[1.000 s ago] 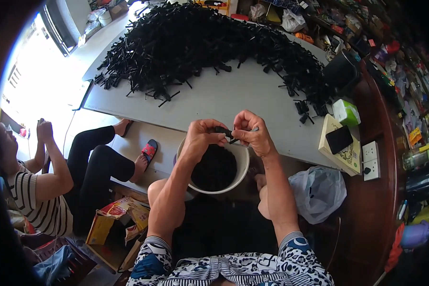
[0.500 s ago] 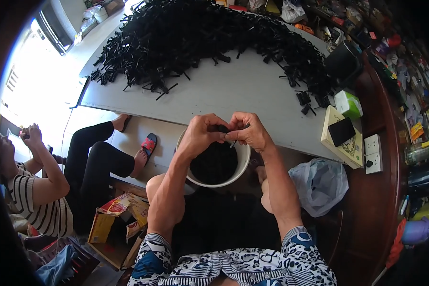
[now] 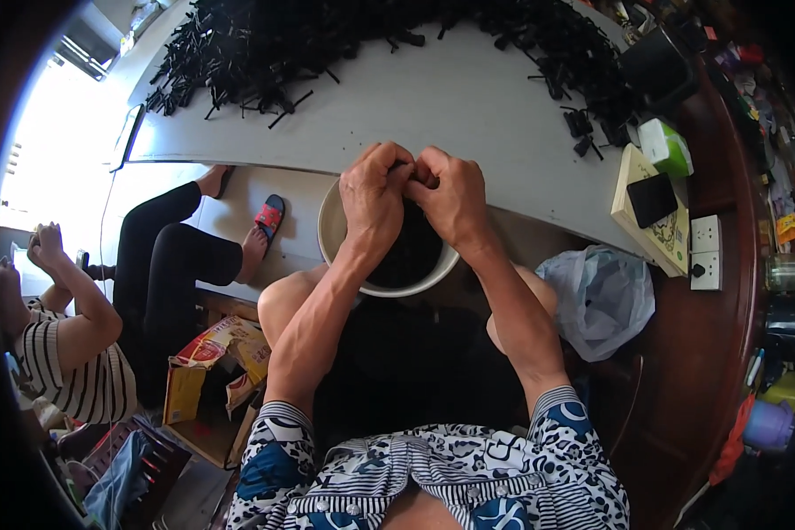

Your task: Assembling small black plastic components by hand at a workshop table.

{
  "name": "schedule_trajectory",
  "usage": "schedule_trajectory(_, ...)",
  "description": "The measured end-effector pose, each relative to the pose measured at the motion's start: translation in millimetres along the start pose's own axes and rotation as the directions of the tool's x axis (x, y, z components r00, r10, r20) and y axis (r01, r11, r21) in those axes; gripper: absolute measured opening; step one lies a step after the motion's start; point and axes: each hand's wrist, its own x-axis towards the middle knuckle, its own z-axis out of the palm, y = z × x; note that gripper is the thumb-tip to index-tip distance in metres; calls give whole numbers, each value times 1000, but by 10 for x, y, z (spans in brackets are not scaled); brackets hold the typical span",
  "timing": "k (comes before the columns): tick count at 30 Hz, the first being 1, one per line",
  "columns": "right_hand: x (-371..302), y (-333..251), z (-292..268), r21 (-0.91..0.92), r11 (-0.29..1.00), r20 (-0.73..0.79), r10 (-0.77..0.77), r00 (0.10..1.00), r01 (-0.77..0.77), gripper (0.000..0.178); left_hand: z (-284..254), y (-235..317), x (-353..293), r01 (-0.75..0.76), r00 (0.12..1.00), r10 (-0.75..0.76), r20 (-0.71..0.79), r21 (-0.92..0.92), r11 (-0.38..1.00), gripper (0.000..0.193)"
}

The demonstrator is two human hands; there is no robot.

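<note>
Both hands meet above the far side of a white bucket (image 3: 329, 231), fingertips pressed together. My left hand (image 3: 373, 194) is closed in a pinch, and my right hand (image 3: 451, 196) pinches from the other side. Between them is a small black piece, almost wholly hidden by the fingers. Dark contents (image 3: 420, 252) fill the inside of the bucket, too dark to make out singly. On the grey-white table beyond lies a big heap of small black plastic parts (image 3: 265, 53) with thin stems, spreading round to the right.
A clear plastic bag (image 3: 596, 305) hangs open at the right. By the table edge are a cream box (image 3: 629, 201) with a dark flat object (image 3: 651, 201), tissues (image 3: 665, 147) and a power strip (image 3: 706, 252). A torn carton (image 3: 185, 393) and another person (image 3: 79, 353) are at left.
The view has shifted, so the table and bucket sit higher in it. My hands have turned, with fingers curled closer together, hiding the black piece that showed before.
</note>
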Motion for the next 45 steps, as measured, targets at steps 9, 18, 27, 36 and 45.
schedule_trajectory(9,41,58,-67,302,953,-78,-2,997,25,20,-190,107,172,252,956,-135,259,-495,832,15)
schedule_trajectory(18,95,239,-244,790,494,383,66,921,-363,21,-300,33,151,433,851,-119,512,-556,710,23)
schedule_trajectory(27,47,130,-214,704,536,550,4,835,-466,16,-351,-83,162,678,720,-238,652,-586,445,10)
schedule_trajectory(36,19,64,-114,569,819,185,-31,982,-81,19,-282,72,120,578,768,-298,567,-413,703,17)
schedule_trajectory(45,-106,-3,22,297,944,-111,-114,987,142,22,-114,75,37,432,891,-264,368,-512,743,25)
